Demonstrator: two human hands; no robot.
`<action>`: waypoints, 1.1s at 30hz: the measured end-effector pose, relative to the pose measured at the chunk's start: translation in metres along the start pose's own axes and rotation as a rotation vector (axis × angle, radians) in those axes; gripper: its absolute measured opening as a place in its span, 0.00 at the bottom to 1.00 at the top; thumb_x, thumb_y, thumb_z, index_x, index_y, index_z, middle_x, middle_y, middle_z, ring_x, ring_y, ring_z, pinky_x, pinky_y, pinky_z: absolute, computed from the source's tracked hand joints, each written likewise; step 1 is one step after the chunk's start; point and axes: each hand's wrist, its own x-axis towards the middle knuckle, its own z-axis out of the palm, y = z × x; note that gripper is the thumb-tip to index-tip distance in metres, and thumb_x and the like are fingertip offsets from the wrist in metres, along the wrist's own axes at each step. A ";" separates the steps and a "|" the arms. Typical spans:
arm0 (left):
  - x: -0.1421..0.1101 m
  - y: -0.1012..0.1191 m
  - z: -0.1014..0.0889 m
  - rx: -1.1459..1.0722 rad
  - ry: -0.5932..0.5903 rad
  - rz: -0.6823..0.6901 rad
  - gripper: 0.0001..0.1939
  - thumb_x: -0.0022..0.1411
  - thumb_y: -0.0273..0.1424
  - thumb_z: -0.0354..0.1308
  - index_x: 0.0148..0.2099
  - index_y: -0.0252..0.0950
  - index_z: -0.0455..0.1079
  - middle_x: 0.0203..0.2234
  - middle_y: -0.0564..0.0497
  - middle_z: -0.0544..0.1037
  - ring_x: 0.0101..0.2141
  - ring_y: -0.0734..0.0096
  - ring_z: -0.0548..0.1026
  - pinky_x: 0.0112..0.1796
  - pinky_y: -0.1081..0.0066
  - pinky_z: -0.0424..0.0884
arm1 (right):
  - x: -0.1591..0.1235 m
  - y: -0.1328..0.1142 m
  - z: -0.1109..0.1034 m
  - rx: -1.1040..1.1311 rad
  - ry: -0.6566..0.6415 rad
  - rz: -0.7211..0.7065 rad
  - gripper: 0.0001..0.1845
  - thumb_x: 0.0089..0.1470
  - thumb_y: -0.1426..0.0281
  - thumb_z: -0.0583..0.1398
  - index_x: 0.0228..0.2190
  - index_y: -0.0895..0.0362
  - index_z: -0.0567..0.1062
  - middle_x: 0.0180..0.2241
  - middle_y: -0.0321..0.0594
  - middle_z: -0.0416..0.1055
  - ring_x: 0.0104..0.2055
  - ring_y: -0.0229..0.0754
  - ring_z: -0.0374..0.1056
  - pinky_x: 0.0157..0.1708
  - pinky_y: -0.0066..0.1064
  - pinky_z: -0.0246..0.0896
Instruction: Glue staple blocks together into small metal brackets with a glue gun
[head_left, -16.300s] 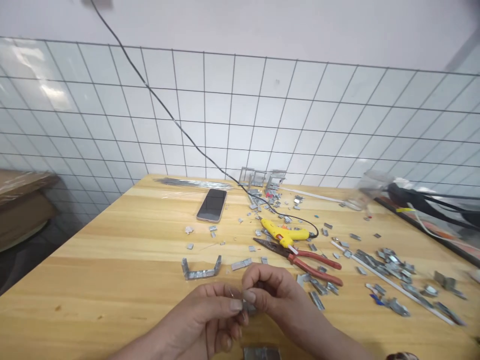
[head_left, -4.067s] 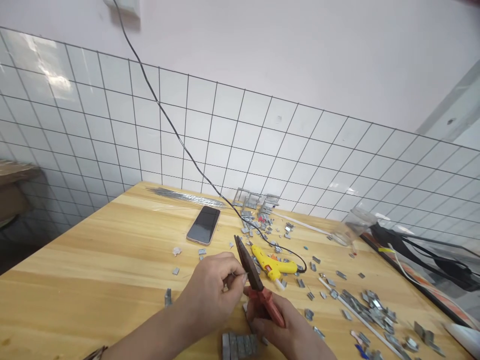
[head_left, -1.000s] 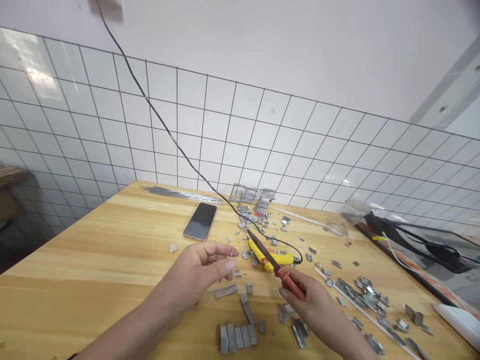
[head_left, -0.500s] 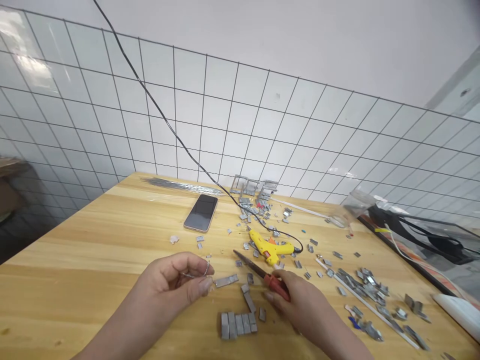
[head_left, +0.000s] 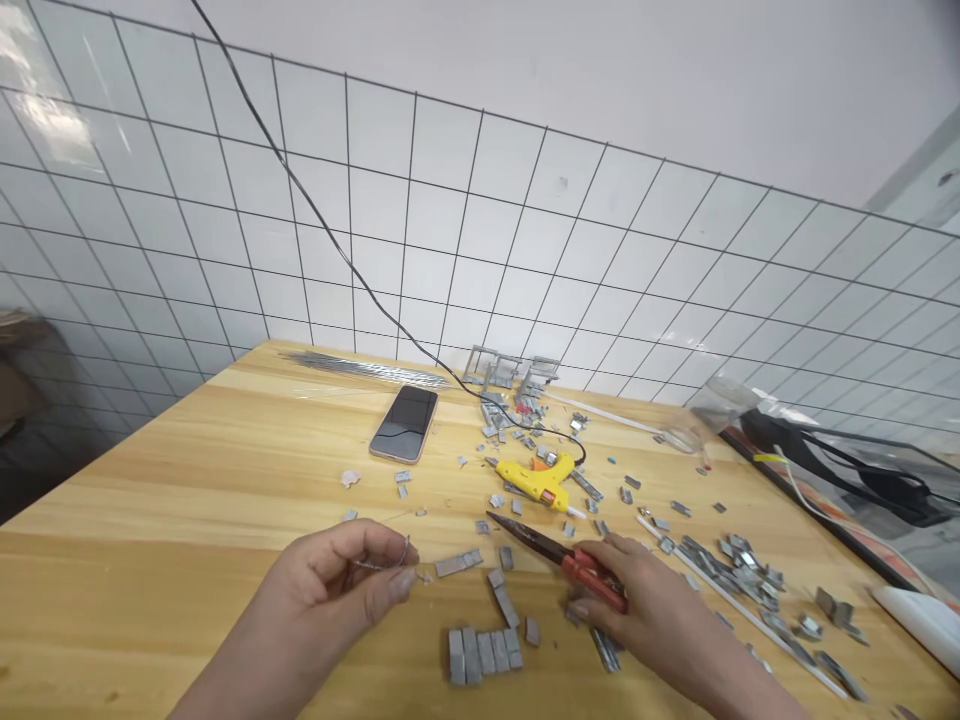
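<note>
My left hand (head_left: 341,580) pinches a thin twisted wire (head_left: 375,564) between thumb and fingers, above the table's front part. Red-handled long-nose pliers (head_left: 551,552) are gripped in my right hand (head_left: 637,595), their dark jaws pointing up and left, away from the wire. Between the hands lie several grey metal pieces: a short strip (head_left: 458,563), an angled one (head_left: 502,598) and a close row of blocks (head_left: 485,655). A yellow glue gun (head_left: 536,482) lies on its side just beyond the pliers.
A phone (head_left: 405,424) lies left of centre. Behind it is a bundle of thin wires (head_left: 367,370). Small metal frames (head_left: 517,372) stand by the wire-grid wall. Metal scraps (head_left: 739,570) and a white stick (head_left: 750,615) are spread at the right. A black cable crosses the wall to the glue gun.
My right hand has drawn the pliers a little to the right. My left hand has shifted slightly left and down with the wire. The glue gun has turned and lies differently.
</note>
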 end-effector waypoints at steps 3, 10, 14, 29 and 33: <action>-0.001 0.001 -0.002 0.000 0.073 0.012 0.15 0.42 0.42 0.71 0.28 0.37 0.76 0.25 0.51 0.80 0.30 0.64 0.76 0.32 0.72 0.73 | -0.007 0.018 0.002 -0.041 0.027 -0.004 0.15 0.49 0.65 0.59 0.39 0.52 0.77 0.37 0.45 0.75 0.40 0.52 0.70 0.39 0.39 0.62; 0.004 0.005 -0.014 -0.009 0.161 0.068 0.13 0.42 0.38 0.71 0.27 0.36 0.75 0.24 0.50 0.78 0.25 0.68 0.74 0.26 0.74 0.71 | -0.020 0.081 0.012 -0.077 0.119 0.030 0.17 0.50 0.58 0.59 0.40 0.51 0.78 0.40 0.46 0.77 0.42 0.53 0.73 0.41 0.42 0.67; 0.003 0.010 -0.018 -0.004 0.190 0.069 0.11 0.42 0.35 0.70 0.28 0.36 0.75 0.23 0.52 0.77 0.21 0.74 0.70 0.23 0.75 0.69 | -0.024 0.106 0.017 -0.074 0.144 0.002 0.17 0.46 0.58 0.61 0.39 0.50 0.78 0.38 0.45 0.79 0.39 0.54 0.74 0.38 0.43 0.69; -0.010 0.003 0.006 -0.166 -0.098 -0.092 0.15 0.41 0.37 0.71 0.26 0.35 0.69 0.15 0.55 0.72 0.18 0.75 0.70 0.21 0.76 0.67 | -0.035 0.003 0.000 0.154 0.405 -0.256 0.16 0.50 0.59 0.61 0.42 0.45 0.77 0.43 0.44 0.77 0.44 0.56 0.72 0.43 0.46 0.66; -0.015 -0.009 0.021 -0.266 -0.194 -0.156 0.18 0.41 0.39 0.72 0.27 0.35 0.68 0.17 0.56 0.72 0.18 0.76 0.69 0.21 0.76 0.66 | -0.036 -0.084 -0.005 0.506 0.127 -0.364 0.07 0.48 0.65 0.66 0.33 0.44 0.77 0.31 0.37 0.78 0.34 0.49 0.72 0.33 0.36 0.67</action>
